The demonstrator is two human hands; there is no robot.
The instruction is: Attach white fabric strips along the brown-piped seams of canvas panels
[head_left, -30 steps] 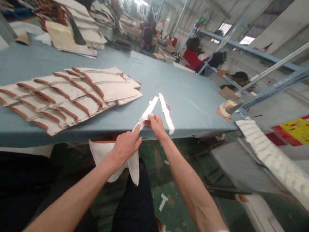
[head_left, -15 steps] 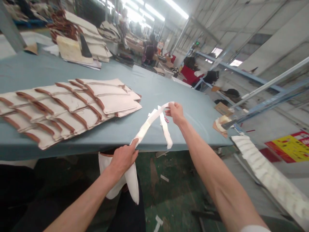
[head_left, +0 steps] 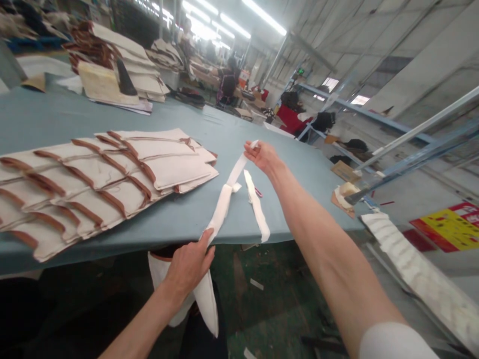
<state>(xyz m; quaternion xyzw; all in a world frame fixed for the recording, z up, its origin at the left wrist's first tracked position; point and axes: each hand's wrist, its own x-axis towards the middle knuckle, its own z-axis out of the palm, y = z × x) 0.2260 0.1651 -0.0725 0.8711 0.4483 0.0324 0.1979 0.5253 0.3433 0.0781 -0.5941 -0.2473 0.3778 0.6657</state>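
Your L hand (head_left: 190,265) grips the cream band (head_left: 220,209) at the edge of the bench (head_left: 183,214); R hand (head_left: 266,156) pinches the thin white strip (head_left: 237,170). Yank too hard & strip may tear, or band slip.

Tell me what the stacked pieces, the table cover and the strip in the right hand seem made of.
Stacked pieces: matte off-white cloth, perhaps padded, judging by their soft, thick look; the brown edging could be leather or fabric. Table cover: bluish cloth or vinyl, smooth, hanging over the front. Strip: thin, pale paper or tape, perhaps, as it looks see-through.
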